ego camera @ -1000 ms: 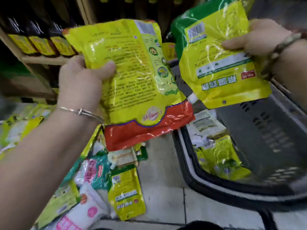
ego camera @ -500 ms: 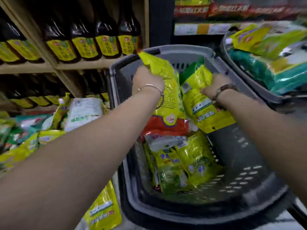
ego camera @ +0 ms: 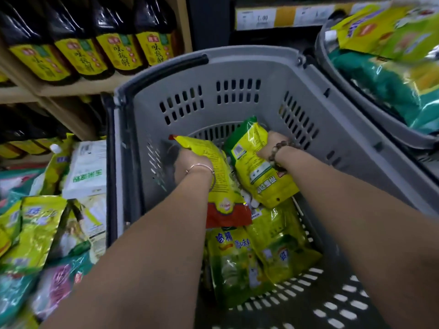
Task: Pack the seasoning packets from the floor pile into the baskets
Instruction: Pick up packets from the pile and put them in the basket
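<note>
Both my hands are deep inside a grey slotted basket [ego camera: 237,67]. My left hand [ego camera: 187,162] grips a yellow packet with a red bottom band [ego camera: 223,186], held low over the basket's contents. My right hand [ego camera: 270,146] grips a yellow and green packet [ego camera: 256,167], tilted beside the first one. Under them, several yellow-green seasoning packets [ego camera: 261,252] lie on the basket floor. A pile of packets [ego camera: 47,229] lies on the floor to the basket's left.
A second grey basket [ego camera: 332,74] stacked with yellow and green packets stands at the upper right. Wooden shelves [ego camera: 71,89] with dark sauce bottles [ego camera: 114,43] run along the back left. A white packet [ego camera: 85,172] tops the floor pile.
Both hands have moved down from the basket's rim level deep into the basket, carrying their packets with them. The view has tilted further over the basket.
</note>
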### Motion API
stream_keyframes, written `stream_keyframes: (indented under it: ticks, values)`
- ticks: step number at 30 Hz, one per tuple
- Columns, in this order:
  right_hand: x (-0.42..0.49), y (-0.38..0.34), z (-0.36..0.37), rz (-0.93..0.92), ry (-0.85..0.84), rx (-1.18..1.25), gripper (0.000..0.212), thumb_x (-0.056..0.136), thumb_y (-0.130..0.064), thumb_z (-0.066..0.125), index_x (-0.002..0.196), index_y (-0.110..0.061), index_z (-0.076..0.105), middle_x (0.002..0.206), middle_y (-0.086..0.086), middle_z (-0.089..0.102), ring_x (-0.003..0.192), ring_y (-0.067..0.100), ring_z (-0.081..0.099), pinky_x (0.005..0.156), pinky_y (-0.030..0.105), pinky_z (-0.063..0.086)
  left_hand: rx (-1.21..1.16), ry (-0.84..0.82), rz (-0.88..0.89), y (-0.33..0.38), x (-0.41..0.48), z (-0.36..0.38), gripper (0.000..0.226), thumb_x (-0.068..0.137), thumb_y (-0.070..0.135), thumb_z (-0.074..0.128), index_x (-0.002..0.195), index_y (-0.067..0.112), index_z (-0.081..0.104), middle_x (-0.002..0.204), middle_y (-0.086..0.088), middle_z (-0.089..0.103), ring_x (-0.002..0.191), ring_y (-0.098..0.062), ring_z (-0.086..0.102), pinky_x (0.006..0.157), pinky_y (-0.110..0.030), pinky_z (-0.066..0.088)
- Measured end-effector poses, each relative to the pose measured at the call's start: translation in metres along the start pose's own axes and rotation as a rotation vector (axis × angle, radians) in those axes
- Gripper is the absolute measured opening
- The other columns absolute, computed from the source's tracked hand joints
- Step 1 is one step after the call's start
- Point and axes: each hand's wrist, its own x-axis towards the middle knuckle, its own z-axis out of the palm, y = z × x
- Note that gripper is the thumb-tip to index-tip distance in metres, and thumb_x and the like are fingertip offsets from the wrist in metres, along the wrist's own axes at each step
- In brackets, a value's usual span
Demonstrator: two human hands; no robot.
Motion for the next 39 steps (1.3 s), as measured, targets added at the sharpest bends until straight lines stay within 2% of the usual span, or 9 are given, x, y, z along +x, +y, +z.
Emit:
stream_keyframes:
  ticks: [4, 9, 12, 14, 15, 17, 20, 30, 39]
  values:
    - [0.008, 0.009, 0.027, 0.008, -0.029, 0.068, 0.045, 0.088, -0.026, 0.062, 0.124, -0.004, 0.046, 0.123, 0.017, 0.057, 0.112, 0.031, 0.057, 0.074, 0.028, 0.043, 0.080, -0.065, -0.035, -0.026, 0.011, 0.020, 0.042, 0.091, 0.014, 0.050, 0.131, 0.003, 0.042, 0.134, -0.019, 0.049, 0.123, -0.035, 0.048, 0.097, -0.038, 0.040]
    - [0.014, 0.025, 0.061, -0.120, 0.193, -0.054, 0.052, 0.094, -0.008, 0.042, 0.142, -0.019, 0.024, 0.140, 0.020, 0.038, 0.121, 0.037, 0.046, 0.092, 0.045, 0.042, 0.113, 0.063, -0.043, -0.045, 0.010, 0.036, 0.043, 0.093, 0.009, 0.045, 0.133, 0.003, 0.032, 0.137, -0.020, 0.042, 0.125, -0.036, 0.044, 0.098, -0.042, 0.038]
    - [0.008, 0.040, 0.080, -0.388, 0.266, -0.303, 0.052, 0.094, -0.011, 0.040, 0.144, -0.018, 0.025, 0.151, 0.016, 0.021, 0.135, 0.034, 0.026, 0.106, 0.045, 0.029, 0.386, 0.210, 0.337, -0.050, 0.001, 0.048, 0.059, 0.095, 0.006, 0.034, 0.148, 0.009, 0.010, 0.154, -0.017, 0.011, 0.140, -0.031, 0.019, 0.112, -0.044, 0.020]
    - [0.002, 0.053, 0.087, -0.504, 0.177, -0.430, 0.054, 0.097, -0.033, 0.037, 0.147, -0.021, 0.022, 0.157, 0.010, 0.010, 0.143, 0.028, 0.008, 0.115, 0.044, 0.007, 0.622, 0.106, 0.602, -0.060, -0.012, 0.062, 0.064, 0.097, 0.014, 0.031, 0.149, 0.012, -0.006, 0.157, -0.014, -0.008, 0.144, -0.030, -0.003, 0.115, -0.047, 0.002]
    - [0.000, 0.059, 0.091, -0.548, 0.102, -0.486, 0.057, 0.096, -0.043, 0.033, 0.148, -0.024, 0.017, 0.158, 0.006, 0.005, 0.145, 0.025, 0.002, 0.115, 0.043, -0.001, 0.700, 0.025, 0.618, -0.066, -0.017, 0.069, 0.066, 0.098, 0.025, 0.030, 0.148, 0.012, -0.011, 0.156, -0.013, -0.014, 0.144, -0.031, -0.011, 0.114, -0.049, -0.005]
    - [-0.002, 0.069, 0.097, -0.584, -0.015, -0.557, 0.063, 0.095, -0.055, 0.023, 0.149, -0.030, 0.003, 0.158, 0.002, -0.006, 0.145, 0.020, -0.007, 0.114, 0.043, -0.007, 0.768, -0.086, 0.499, -0.075, -0.022, 0.081, 0.069, 0.099, 0.045, 0.022, 0.147, 0.014, -0.016, 0.154, -0.014, -0.021, 0.142, -0.032, -0.019, 0.112, -0.051, -0.013]
    - [0.000, 0.074, 0.106, -0.559, -0.048, -0.529, 0.067, 0.092, -0.061, 0.017, 0.148, -0.033, -0.007, 0.157, 0.001, -0.012, 0.144, 0.018, -0.010, 0.114, 0.042, -0.008, 0.809, -0.128, 0.435, -0.078, -0.018, 0.089, 0.071, 0.096, 0.055, 0.014, 0.146, 0.017, -0.018, 0.152, -0.015, -0.025, 0.140, -0.032, -0.023, 0.110, -0.053, -0.015]
    - [0.017, 0.070, 0.116, -0.544, 0.012, -0.456, 0.068, 0.091, -0.061, 0.016, 0.148, -0.032, -0.008, 0.157, -0.003, -0.010, 0.145, 0.015, -0.007, 0.115, 0.038, -0.007, 0.764, -0.156, 0.429, -0.070, 0.004, 0.096, 0.069, 0.096, 0.056, 0.014, 0.148, 0.021, -0.015, 0.152, -0.014, -0.026, 0.142, -0.030, -0.021, 0.112, -0.054, -0.006]
    - [0.023, 0.060, 0.112, -0.497, -0.081, -0.464, 0.066, 0.093, -0.058, 0.019, 0.148, -0.033, -0.009, 0.156, -0.004, -0.014, 0.144, 0.015, -0.008, 0.115, 0.039, -0.004, 0.832, -0.294, 0.378, -0.059, 0.013, 0.087, 0.074, 0.094, 0.060, 0.019, 0.146, 0.023, -0.020, 0.150, -0.013, -0.033, 0.140, -0.029, -0.025, 0.112, -0.055, -0.005]
